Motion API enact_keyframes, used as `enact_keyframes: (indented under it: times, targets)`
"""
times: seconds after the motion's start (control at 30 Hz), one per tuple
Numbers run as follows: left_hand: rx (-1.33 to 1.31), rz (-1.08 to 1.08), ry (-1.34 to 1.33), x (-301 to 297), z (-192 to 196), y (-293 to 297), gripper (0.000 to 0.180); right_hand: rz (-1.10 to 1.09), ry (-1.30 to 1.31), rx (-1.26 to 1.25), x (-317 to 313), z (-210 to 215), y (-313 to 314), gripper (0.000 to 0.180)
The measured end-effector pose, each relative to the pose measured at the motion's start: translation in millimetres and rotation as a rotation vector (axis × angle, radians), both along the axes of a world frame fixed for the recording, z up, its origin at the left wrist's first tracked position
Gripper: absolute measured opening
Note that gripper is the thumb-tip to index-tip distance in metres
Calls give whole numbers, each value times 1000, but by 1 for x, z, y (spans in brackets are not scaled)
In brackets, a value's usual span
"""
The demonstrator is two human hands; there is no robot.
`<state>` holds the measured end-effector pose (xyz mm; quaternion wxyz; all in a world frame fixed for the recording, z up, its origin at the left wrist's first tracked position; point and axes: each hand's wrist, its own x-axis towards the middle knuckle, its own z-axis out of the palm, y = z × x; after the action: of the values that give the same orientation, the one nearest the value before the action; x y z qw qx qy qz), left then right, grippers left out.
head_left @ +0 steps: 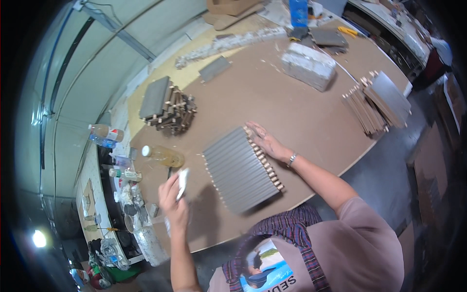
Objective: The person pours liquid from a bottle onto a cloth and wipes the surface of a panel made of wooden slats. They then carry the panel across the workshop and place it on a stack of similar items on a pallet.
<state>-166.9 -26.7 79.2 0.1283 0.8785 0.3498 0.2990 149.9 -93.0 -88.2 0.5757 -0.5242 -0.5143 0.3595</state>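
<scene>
Slat row (pixel 243 170) lies on the table (pixel 233 92); bottle (pixel 167 157) left of it; slat heap (pixel 160 100) behind that; block (pixel 308 68) behind right; slat stack (pixel 390 97) right, seemingly near the edge.

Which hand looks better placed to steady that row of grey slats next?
Probably the right hand: its fingers are at the pale peg ends of the row of grey slats, while the left hand is off to the side, holding a blurred white object.

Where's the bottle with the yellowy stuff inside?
In the head view, the bottle is on the brown table, to the left of the row of grey boards and just beyond the person's left hand.
</scene>
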Motion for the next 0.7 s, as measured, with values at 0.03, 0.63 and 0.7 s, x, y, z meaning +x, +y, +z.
enact_keyframes:
  times: [0.03, 0.63, 0.7]
  targets:
    - [-24, -49, -35, 30, 2, 7, 43, -21, -27, 18, 2, 2, 19, 60]
    - [-166, 71, -83, 55, -48, 71, 32, -248, -84, -167, -24, -29, 58, 29]
    - [-15, -168, 75, 114, -44, 51, 32, -264, -34, -216, -21, -44, 64, 27]
